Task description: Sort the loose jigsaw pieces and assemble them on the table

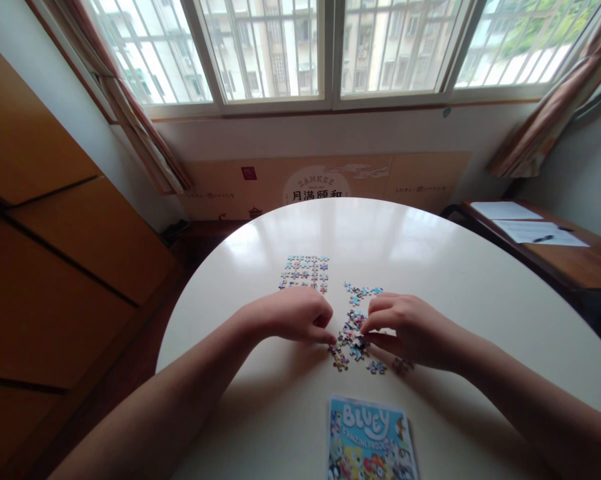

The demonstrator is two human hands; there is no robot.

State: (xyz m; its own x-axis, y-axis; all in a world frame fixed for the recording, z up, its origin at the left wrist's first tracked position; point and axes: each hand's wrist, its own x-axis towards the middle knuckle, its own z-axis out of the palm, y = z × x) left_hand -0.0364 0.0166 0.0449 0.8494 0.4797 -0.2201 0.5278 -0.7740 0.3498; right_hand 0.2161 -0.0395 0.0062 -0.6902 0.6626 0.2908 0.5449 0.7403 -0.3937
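Note:
A loose heap of jigsaw puzzle pieces [354, 325] lies mid-table between my two hands. My right hand [397, 323] reaches in from the right, thumb and forefinger pinched on a pale puzzle piece [359, 338] at the heap. At the heap's left edge, my left hand [303, 317] has its fingers curled in, its thumb tip close to the pieces; anything inside the fingers is hidden. Beyond that hand, several rows of separate puzzle pieces [305, 265] form a grid, its near edge partly covered by the hand.
A blue Bluey picture sheet or booklet [373, 440] lies near me on the white round table [420, 247]. Papers [540, 232] and a dark pen rest on a wooden desk [590, 263] at right. Wooden cabinets [70, 280] stand left; barred windows are behind.

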